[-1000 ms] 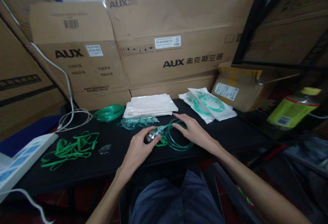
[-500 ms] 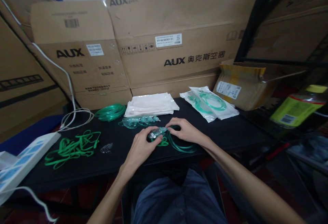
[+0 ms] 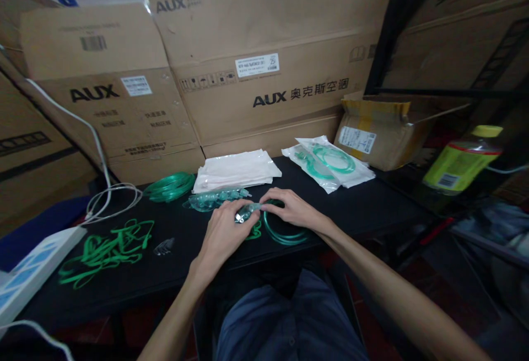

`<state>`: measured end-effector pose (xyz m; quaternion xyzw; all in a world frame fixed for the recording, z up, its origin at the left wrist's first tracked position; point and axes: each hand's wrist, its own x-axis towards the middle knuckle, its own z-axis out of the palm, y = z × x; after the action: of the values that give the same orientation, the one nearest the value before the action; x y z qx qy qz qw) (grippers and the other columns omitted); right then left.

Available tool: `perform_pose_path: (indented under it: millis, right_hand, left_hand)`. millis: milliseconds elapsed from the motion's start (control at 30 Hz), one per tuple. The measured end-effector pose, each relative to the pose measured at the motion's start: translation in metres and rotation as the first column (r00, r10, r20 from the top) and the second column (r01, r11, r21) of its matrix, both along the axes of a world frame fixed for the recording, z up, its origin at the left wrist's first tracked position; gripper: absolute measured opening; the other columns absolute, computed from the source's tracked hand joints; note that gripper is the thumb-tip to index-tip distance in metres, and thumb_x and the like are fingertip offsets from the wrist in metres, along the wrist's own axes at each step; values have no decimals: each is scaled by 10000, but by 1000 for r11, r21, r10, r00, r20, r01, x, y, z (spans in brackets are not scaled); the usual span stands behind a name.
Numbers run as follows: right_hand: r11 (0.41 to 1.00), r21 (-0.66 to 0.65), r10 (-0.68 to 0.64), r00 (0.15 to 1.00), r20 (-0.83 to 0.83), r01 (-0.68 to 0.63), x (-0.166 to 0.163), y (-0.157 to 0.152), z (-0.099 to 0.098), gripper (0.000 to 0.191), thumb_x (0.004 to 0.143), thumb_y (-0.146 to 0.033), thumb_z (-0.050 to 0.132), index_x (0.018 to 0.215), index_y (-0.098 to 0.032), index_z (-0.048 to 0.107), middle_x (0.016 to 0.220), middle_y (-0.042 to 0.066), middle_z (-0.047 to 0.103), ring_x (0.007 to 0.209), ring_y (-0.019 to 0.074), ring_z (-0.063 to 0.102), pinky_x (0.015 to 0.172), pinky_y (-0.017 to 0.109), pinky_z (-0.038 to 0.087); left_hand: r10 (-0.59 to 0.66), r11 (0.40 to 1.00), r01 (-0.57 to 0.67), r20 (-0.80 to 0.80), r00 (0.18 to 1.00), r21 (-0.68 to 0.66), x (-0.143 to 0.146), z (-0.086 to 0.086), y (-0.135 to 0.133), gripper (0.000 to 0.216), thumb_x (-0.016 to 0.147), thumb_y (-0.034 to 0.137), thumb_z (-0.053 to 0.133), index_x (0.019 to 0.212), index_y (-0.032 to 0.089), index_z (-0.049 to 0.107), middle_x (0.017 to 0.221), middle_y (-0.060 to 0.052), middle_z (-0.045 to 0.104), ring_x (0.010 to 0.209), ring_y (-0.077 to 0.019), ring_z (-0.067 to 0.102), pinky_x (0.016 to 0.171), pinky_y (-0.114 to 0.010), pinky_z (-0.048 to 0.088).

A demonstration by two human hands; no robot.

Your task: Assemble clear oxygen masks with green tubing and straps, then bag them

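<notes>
My left hand (image 3: 226, 230) is closed around a clear green oxygen mask (image 3: 246, 213), partly hidden by the fingers. The thumb and fingers of my right hand (image 3: 290, 209) pinch the end of a coiled green tube (image 3: 285, 238), right at the mask's narrow connector. Whether the tube end sits on the connector I cannot tell. A green elastic strap (image 3: 255, 231) hangs below the mask between my hands. Just behind my left hand lies a row of nested clear green masks (image 3: 212, 200).
Green straps (image 3: 109, 251) and small clear or metal strips (image 3: 164, 247) lie left, near a power strip (image 3: 41, 267). Behind are coiled tubing (image 3: 170, 186), white pouches (image 3: 236, 170) and packed mask sets (image 3: 328, 162). A carton (image 3: 372, 132) and a bottle (image 3: 460, 162) stand right.
The view has turned slightly, so the scene sits further left. My left hand has rolled over the mask, covering more of it. Both hands still meet at the connector.
</notes>
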<state>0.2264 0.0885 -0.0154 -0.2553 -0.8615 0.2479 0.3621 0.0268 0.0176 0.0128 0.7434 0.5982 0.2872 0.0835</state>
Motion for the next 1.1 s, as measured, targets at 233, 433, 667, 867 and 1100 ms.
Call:
perform_pose_path:
  millis: [233,433,667,867,1100]
  right_hand:
    - [998,56,-18,1000,-3,18,-3,-2,-1,116,981,-264,625,1019,-193,708,984,65,701,973,212,640,893,333,475]
    - [995,104,-8,998,56,2,-4,-2,0,132,1009,-228,567,1006,-179,689,960,64,668,954,211,596,874,336,457]
    - [989,147,-11,991,130,-8,-4,1,-5,170,1029,-199,505,916,-195,631,914,38,637,899,200,552,848,334,403]
    - [985,168,-54,990,127,33,-3,1,-7,224,1044,-200,448,865,-207,583,908,32,612,924,207,527,877,346,365]
    - [987,158,-50,989,142,27,-6,0,-7,240,1034,-186,446,824,-209,558,887,25,616,898,202,523,850,335,354]
  left_hand:
    - [3,998,-9,-98,995,-62,1,11,2,276,912,353,582,1097,244,755,1077,-57,768,1040,-300,697,955,-405,489]
    - [-36,998,30,-97,995,-61,1,8,4,334,968,412,497,1072,226,755,1061,-65,771,1027,-300,701,919,-398,494]
    - [-78,993,72,-54,996,-94,-1,6,7,311,966,446,515,1048,258,748,1042,-32,767,1016,-278,695,937,-386,478]
    - [-101,993,97,-62,993,-64,0,5,9,266,979,384,519,1051,254,740,1029,-27,755,983,-259,674,911,-377,469]
    - [-112,980,136,-168,979,142,-2,-4,6,128,957,306,604,997,238,705,1002,-13,747,964,-245,627,855,-370,428]
